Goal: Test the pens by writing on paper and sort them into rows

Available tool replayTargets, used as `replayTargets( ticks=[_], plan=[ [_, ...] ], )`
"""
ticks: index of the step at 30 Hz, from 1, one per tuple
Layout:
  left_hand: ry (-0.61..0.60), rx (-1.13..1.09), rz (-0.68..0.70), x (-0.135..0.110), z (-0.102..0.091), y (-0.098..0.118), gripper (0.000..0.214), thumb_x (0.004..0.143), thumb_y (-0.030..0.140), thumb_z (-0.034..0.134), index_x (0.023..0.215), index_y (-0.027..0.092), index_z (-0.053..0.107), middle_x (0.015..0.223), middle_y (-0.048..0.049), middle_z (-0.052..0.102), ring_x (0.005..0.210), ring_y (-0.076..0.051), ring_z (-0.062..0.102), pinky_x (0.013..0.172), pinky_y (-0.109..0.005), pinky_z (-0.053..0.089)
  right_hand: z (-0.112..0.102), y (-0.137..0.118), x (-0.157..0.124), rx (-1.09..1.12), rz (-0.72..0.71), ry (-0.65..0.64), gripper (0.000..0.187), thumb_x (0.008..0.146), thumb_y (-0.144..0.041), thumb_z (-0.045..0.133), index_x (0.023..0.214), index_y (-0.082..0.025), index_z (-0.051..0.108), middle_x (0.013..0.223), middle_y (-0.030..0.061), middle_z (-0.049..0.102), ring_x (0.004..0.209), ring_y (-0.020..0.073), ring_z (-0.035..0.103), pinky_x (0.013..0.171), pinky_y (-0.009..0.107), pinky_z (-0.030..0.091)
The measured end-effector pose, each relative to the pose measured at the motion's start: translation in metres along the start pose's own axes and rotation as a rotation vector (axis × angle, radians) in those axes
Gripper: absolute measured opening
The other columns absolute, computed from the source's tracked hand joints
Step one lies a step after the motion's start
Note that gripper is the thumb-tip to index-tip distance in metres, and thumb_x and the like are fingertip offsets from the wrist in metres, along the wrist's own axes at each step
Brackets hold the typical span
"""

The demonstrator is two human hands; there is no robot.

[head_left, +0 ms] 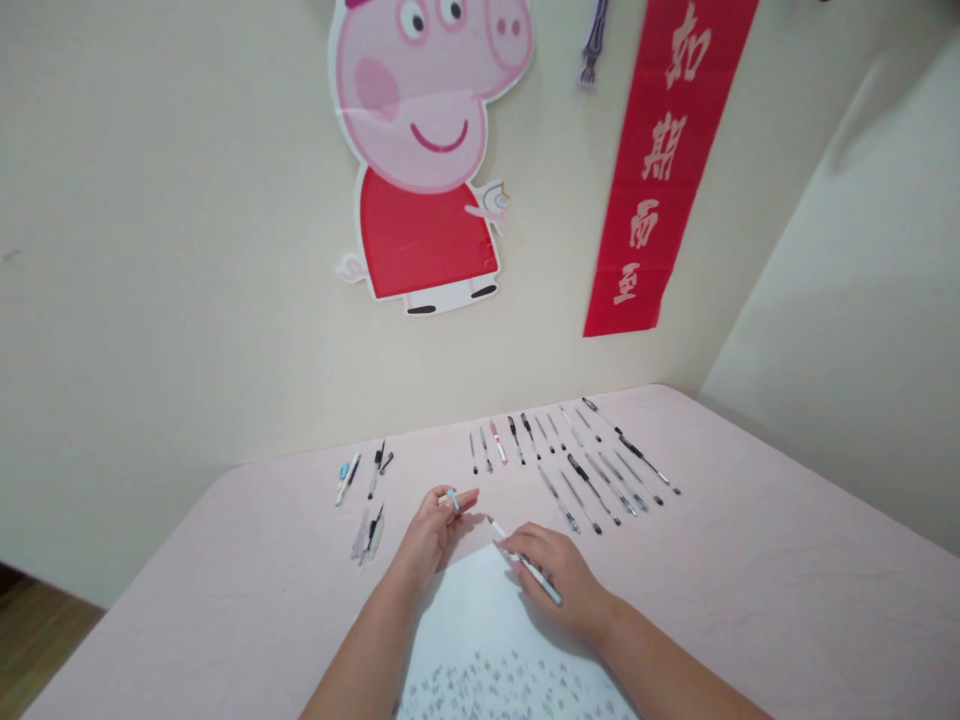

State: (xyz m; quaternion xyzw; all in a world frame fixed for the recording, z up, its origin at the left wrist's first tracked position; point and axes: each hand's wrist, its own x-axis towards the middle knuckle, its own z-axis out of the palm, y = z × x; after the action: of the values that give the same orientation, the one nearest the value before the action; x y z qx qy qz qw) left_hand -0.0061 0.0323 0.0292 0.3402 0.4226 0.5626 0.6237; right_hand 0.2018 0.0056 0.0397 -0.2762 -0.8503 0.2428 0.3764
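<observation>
My right hand (pixel 559 580) grips a white pen (pixel 544 583), its bare tip pointing up and to the left. Between the fingers of my left hand (pixel 431 530) is a small light-blue pen cap (pixel 452 498). The two hands are apart, the pen tip close to the left fingertips. Beneath them lies a white sheet of paper (pixel 480 610), its lower part covered in small dark marks too blurred to read.
Several pens lie in rows at the right (pixel 592 490) and back. At the left are a blue-and-white pen (pixel 347 480), a black pen with its cap off (pixel 376 472) and separated pen parts (pixel 368 535). A pink cloth (pixel 750 580) covers the table, which meets the wall behind.
</observation>
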Motion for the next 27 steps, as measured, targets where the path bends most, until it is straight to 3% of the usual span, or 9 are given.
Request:
replayTargets(
  ticks=[3,6,18,27],
  plan=[
    [-0.031,0.005,-0.028,-0.0033,0.0046,0.0027,0.040,0.070,0.036,0.065,0.099,0.023,0.041,0.099,-0.0067,0.068,0.091,-0.018,0.063,0.084,-0.033,0.044,0.0014,-0.0034,0.0000,-0.029,-0.041,-0.033,0.035,0.083,-0.017,0.044,0.117,-0.021,0.053,0.102,0.0092,0.061,0.091,0.0186,0.057,0.080,0.031,0.046],
    [-0.031,0.034,-0.038,-0.0051,0.0072,0.0033,0.033,0.070,0.038,0.064,0.090,0.023,0.043,0.097,-0.0059,0.069,0.089,-0.018,0.064,0.082,-0.032,0.045,0.0028,-0.0039,-0.0008,-0.051,-0.075,-0.071,0.041,0.082,-0.018,0.044,0.122,-0.021,0.050,0.106,0.0100,0.062,0.095,0.0193,0.057,0.082,0.033,0.046],
    [-0.071,0.038,-0.121,-0.0058,0.0103,-0.0019,0.032,0.072,0.043,0.063,0.080,0.021,0.041,0.099,-0.0076,0.068,0.082,-0.020,0.067,0.078,-0.034,0.045,0.0048,-0.0021,0.0006,-0.035,-0.087,-0.061,0.040,0.083,-0.016,0.042,0.122,-0.020,0.049,0.109,0.0093,0.063,0.098,0.0182,0.058,0.086,0.032,0.046],
    [-0.138,0.116,-0.142,-0.0065,0.0056,-0.0015,0.031,0.070,0.041,0.067,0.076,0.019,0.047,0.096,-0.0050,0.068,0.064,-0.010,0.059,0.062,-0.023,0.043,0.0063,0.0009,-0.0008,-0.030,-0.058,-0.037,0.038,0.085,-0.014,0.041,0.121,-0.021,0.050,0.110,0.0083,0.063,0.098,0.0168,0.058,0.086,0.031,0.046]
  ],
)
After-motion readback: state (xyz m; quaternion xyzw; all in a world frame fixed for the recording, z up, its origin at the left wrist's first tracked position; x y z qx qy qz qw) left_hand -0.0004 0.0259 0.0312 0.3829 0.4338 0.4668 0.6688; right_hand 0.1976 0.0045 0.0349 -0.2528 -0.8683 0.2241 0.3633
